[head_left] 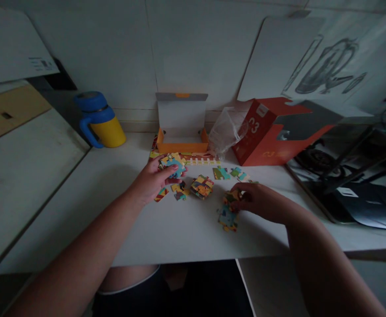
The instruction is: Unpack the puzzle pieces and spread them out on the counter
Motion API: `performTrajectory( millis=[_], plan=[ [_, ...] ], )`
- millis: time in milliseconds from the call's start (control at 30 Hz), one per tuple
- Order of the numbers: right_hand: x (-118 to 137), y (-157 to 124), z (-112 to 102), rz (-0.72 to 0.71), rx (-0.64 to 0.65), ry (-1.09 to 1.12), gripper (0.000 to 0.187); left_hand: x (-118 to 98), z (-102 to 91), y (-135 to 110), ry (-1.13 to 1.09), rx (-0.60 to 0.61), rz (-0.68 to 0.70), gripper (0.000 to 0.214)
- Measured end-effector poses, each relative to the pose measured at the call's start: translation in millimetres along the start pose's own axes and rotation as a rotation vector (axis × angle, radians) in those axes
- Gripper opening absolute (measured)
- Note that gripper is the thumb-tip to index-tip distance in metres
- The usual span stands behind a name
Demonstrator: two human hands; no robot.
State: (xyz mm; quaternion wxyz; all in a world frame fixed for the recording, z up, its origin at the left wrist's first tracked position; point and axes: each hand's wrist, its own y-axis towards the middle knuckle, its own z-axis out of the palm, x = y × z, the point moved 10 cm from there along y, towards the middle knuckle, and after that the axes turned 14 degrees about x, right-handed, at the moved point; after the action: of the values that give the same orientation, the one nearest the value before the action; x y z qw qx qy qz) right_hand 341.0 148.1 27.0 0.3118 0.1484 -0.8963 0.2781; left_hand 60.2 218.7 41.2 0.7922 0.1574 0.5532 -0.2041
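Observation:
Colourful jigsaw pieces lie scattered on a white table [186, 237]. My left hand [153, 178] is closed on a joined cluster of puzzle pieces [172, 164], held just above the table near the orange box. My right hand [259, 200] pinches the top of another joined group of pieces [228, 216] that lies flat on the table. Between my hands sits a small stack of pieces [202, 186], with loose pieces [179, 191] beside it. More loose pieces [222, 173] lie farther back.
An open orange box [182, 143] stands at the back against the wall, above a finished strip of puzzle [201, 159]. A clear plastic bag [227, 130] and a red carton [268, 132] lie to its right. A blue-and-yellow mug [102, 121] stands back left. Dark glossy sheets [351, 176] are at right.

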Motion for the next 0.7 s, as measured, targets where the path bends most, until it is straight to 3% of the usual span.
performTrajectory(
  millis=[100, 233, 400, 533, 633, 700],
  plan=[
    [-18.9, -17.5, -5.2, -0.012, -0.146, 0.214, 0.040, -4.0, -4.2, 0.2, 0.007, -0.026, 0.016, 0.045],
    [-47.9, -49.6, 7.1, 0.051, -0.249, 0.419, 0.054, -9.1, -9.7, -0.6, 0.002, -0.062, 0.029, 0.048],
    [-73.3, -78.9, 23.2, 0.236, -0.377, 0.216, 0.043, -10.2, -9.0, -2.0, 0.001, -0.068, 0.026, 0.050],
    [-84.7, -99.3, 21.1, 0.380, -0.547, -0.002, 0.044, -11.2, -10.4, -0.6, 0.021, -0.066, 0.026, 0.054],
    [-74.7, -114.1, 15.2, 0.418, -0.710, -0.123, 0.051, -8.4, -9.5, -2.0, 0.046, -0.057, -0.026, 0.054],
    [-53.6, -118.0, 15.5, 0.374, -0.792, -0.143, 0.051, -3.4, -3.6, -9.3, 0.061, -0.050, -0.070, 0.057]
  ],
)
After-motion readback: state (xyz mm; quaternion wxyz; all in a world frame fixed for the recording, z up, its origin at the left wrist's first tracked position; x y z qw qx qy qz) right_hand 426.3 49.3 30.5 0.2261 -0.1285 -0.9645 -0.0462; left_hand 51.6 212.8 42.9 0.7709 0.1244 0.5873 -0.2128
